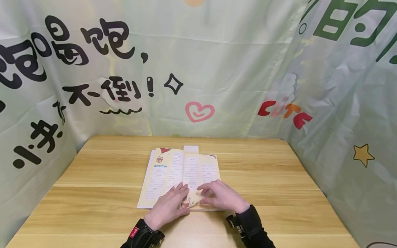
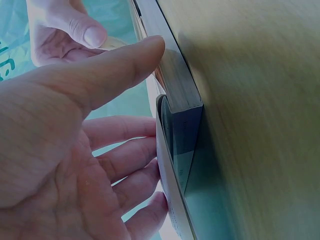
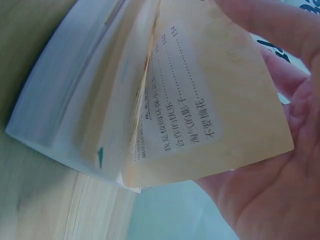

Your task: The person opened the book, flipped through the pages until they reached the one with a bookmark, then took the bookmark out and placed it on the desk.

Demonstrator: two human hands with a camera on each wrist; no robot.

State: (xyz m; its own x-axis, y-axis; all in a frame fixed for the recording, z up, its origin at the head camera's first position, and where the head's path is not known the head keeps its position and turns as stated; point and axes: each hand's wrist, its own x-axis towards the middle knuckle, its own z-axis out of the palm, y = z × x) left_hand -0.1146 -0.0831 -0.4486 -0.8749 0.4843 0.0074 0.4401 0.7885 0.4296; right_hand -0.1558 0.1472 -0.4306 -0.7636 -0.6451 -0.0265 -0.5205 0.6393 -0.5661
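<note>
Two hands are resting on an open book [image 1: 180, 175] lying at the middle of a wooden desk [image 1: 93, 179]. The left hand [image 1: 169, 206] is pressing flat, fingers straight, on the near left page. The right hand [image 1: 221, 196] is lifting the near corner of a right page [image 3: 220, 100], fingers curled under it.

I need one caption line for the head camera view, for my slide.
Left hand and right hand rest on an open cream-paged book lying on a wooden table.
</note>
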